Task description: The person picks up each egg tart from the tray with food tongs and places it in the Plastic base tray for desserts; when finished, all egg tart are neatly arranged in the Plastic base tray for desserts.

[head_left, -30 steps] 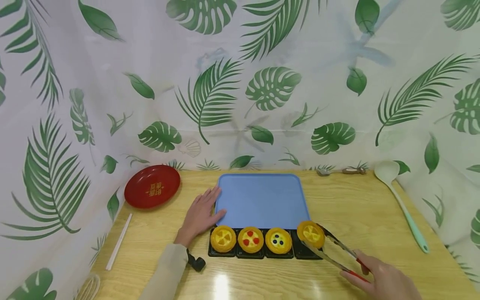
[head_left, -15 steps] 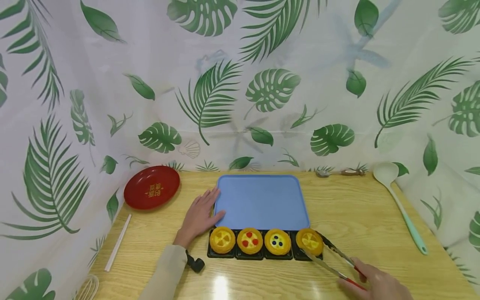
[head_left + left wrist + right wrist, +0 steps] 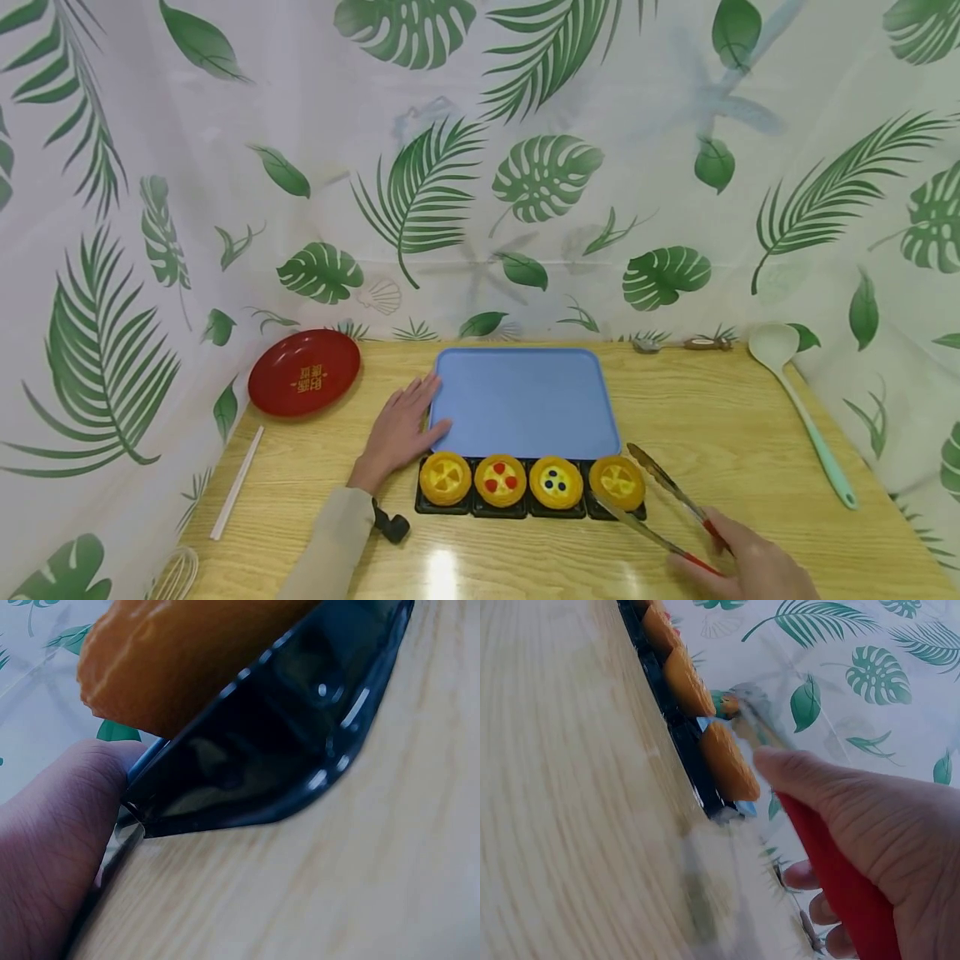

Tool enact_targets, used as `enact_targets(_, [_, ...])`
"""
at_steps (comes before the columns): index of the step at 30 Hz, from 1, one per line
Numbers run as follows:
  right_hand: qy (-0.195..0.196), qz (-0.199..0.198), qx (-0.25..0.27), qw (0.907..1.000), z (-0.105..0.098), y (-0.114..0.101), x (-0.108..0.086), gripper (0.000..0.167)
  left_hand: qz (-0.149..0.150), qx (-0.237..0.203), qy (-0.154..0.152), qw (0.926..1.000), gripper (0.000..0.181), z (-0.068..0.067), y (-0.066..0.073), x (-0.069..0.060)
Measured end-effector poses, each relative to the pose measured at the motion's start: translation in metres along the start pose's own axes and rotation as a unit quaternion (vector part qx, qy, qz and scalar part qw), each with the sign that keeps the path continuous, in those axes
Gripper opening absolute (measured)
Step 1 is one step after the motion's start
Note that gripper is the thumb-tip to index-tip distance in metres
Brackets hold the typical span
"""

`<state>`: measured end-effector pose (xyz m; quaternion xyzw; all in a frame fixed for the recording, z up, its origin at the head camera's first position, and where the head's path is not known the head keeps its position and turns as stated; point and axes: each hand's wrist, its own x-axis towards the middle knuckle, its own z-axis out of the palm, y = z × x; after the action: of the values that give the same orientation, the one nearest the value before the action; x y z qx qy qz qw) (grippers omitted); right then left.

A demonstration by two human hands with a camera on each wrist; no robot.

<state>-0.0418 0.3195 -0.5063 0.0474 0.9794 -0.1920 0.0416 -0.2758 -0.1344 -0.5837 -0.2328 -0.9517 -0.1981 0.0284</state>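
Note:
My left hand [image 3: 401,429] lies flat with its fingers along the left edge of the blue tray [image 3: 525,400]. In the left wrist view its thumb [image 3: 67,802] is close to a black plastic box [image 3: 262,765] under a tart [image 3: 180,660]. My right hand [image 3: 757,558] grips tongs [image 3: 678,490] by their red handles [image 3: 832,870]. The tong arms are spread on either side of the rightmost tart [image 3: 617,482]; the far arm is apart from it, the near tip is at its lower left edge. That tart sits in the last black box of the row.
Left of it stand a blue-dotted tart [image 3: 556,483], a red-topped tart [image 3: 500,481] and a yellow one [image 3: 446,479]. A red plate [image 3: 303,373], chopsticks [image 3: 237,483] and a whisk [image 3: 177,575] lie left. A ladle [image 3: 802,408] lies right; a patterned curtain [image 3: 450,208] hangs behind.
The rightmost tart has come down into its black box and is let go. The tongs have spread, their far arm moving off the tart. My left hand stays on the tray edge.

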Motion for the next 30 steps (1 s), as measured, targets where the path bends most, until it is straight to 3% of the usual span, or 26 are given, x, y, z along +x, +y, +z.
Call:
enact_targets(6, [0.075, -0.016, 0.042, 0.9961, 0.001, -0.016, 0.009, 0.051, 0.005, 0.003, 0.010, 0.9999, 0.083, -0.001, -0.001, 0.001])
enact_targets(15, [0.149, -0.014, 0.061, 0.9869, 0.002, -0.017, 0.047, 0.056, 0.014, -0.007, 0.024, 0.9996, 0.081, 0.001, 0.000, 0.000])
enact_targets(23, [0.164, 0.046, 0.068, 0.9830, 0.002, 0.005, 0.089, 0.067, 0.007, -0.005, 0.013, 0.9999, 0.083, 0.002, -0.003, 0.000])
enact_targets(30, [0.147, 0.117, 0.069, 0.9797, 0.006, 0.033, 0.115, 0.074, 0.008, 0.002, 0.019, 0.9998, 0.082, 0.002, -0.003, 0.000])
